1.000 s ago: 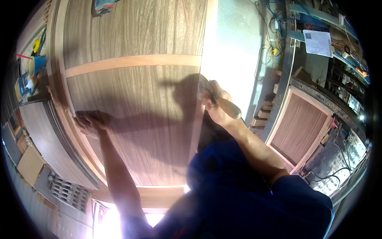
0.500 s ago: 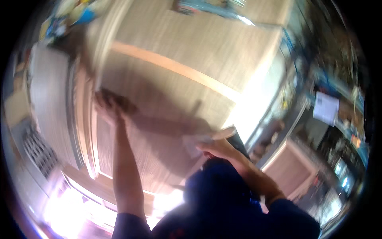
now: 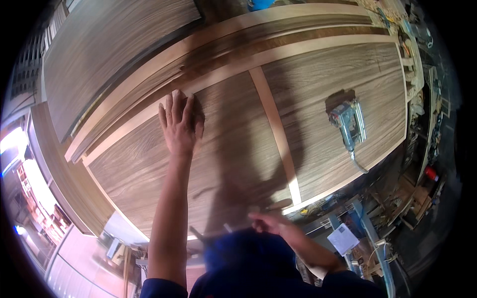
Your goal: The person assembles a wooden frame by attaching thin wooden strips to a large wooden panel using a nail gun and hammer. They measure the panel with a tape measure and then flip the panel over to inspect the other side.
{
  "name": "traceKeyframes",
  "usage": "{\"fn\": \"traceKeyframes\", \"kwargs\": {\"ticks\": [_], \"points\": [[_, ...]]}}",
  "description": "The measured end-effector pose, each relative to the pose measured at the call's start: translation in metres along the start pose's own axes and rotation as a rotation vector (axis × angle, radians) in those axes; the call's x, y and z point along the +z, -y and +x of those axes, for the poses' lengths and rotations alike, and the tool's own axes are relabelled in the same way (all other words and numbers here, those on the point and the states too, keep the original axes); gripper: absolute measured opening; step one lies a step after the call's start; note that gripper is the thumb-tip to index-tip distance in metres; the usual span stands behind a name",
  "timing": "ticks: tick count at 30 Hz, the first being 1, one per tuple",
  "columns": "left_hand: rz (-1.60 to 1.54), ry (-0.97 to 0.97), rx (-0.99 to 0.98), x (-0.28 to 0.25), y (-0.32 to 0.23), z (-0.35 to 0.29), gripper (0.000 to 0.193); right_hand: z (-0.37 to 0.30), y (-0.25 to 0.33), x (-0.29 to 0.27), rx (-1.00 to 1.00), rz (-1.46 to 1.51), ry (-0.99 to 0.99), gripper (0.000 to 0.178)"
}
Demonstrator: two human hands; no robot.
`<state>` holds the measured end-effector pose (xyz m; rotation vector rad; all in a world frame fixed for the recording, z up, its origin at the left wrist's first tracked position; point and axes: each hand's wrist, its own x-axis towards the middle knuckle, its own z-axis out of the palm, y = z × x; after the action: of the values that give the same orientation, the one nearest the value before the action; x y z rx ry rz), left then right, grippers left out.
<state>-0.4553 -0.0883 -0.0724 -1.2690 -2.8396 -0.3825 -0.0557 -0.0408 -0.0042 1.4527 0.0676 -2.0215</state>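
Note:
A large wood-grain panel (image 3: 233,124) with pale edge strips lies in front of me. My left hand (image 3: 180,130) rests flat near its far edge, fingers spread, fingertips at the far pale strip (image 3: 223,73). Close to my body, over the near edge, my right hand (image 3: 271,223) is closed around a tool with a wooden handle (image 3: 279,204). Blur hides the tool's working end, so I cannot tell its kind. A pale crossbar (image 3: 276,134) divides the panel. To its right lies an air nailer (image 3: 348,121) with a hose.
Beyond the far edge lie long wooden strips (image 3: 164,74) and another wood-grain board (image 3: 119,49). A wooden frame piece (image 3: 69,174) stands at the left. To the right are a cluttered shelf (image 3: 422,124) and a blue metal frame (image 3: 370,238) with a white paper (image 3: 343,239).
My view has swung round, so the panel now runs across the picture and the nailer shows fully at the right. My left hand is still on the panel; the wooden-handled tool stays in my right.

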Motion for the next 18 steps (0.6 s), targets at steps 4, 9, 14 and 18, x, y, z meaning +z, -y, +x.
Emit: {"fn": "traceKeyframes", "kwargs": {"ticks": [4,9,14,18], "points": [[0.007,0.030,-0.031,-0.002,-0.003,0.004,0.065,-0.010,0.021,0.006,0.022,-0.249,0.081,0.022],[-0.006,0.021,-0.033,0.001,0.004,-0.001,0.063,-0.083,0.102,-0.073,-0.948,-1.217,-0.910,0.027],[0.021,0.086,-0.022,0.000,0.004,0.003,0.062,-0.149,0.238,-0.091,-1.053,-1.617,-1.564,0.056],[-0.036,0.104,-0.059,-0.008,0.001,0.004,0.061,-0.149,0.245,-0.105,-1.037,-1.534,-1.370,0.052]]}}
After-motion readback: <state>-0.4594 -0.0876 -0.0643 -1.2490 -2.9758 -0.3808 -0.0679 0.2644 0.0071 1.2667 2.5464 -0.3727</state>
